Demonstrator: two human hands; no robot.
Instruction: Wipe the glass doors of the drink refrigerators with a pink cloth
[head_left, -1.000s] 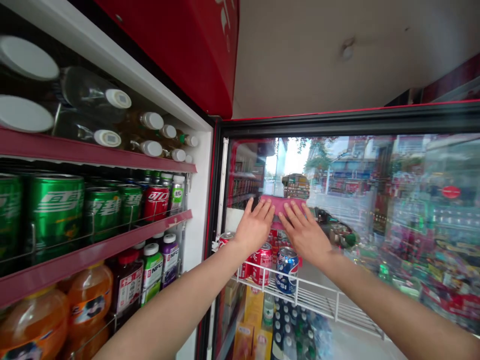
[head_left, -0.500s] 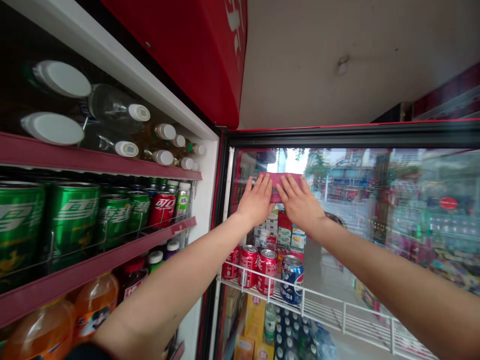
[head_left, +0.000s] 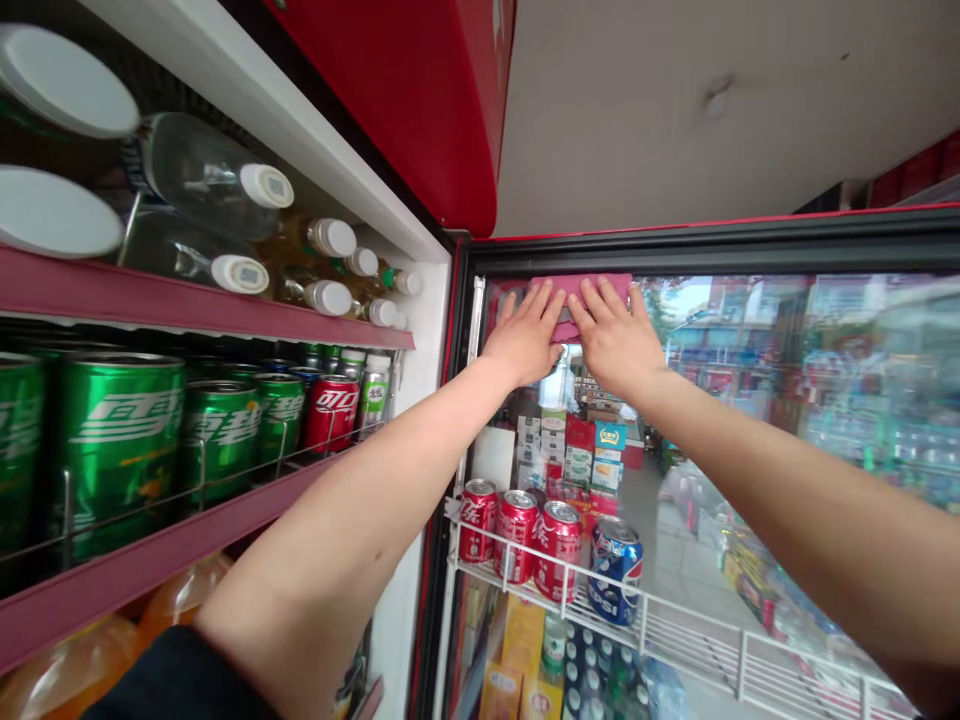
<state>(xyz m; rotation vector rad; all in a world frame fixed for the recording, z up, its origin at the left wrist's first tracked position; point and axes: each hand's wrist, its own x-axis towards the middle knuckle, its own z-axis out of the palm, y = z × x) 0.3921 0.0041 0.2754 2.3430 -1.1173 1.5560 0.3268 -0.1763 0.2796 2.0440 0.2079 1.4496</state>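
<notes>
A pink cloth (head_left: 581, 292) lies flat against the inside of the open fridge door's glass (head_left: 787, 400), right under the door's top frame. My left hand (head_left: 527, 335) and my right hand (head_left: 616, 335) press on it side by side, fingers stretched out flat and pointing up. Most of the cloth is hidden under the fingers.
The open fridge at left holds lying bottles (head_left: 225, 190) on the top shelf, green cans (head_left: 120, 430) and a red can (head_left: 332, 412) below. A white wire rack (head_left: 660, 630) on the door carries red cans (head_left: 517, 535) and a blue can (head_left: 613, 580).
Both hands have slid the pink cloth up the glass, from the middle of the door to its top edge.
</notes>
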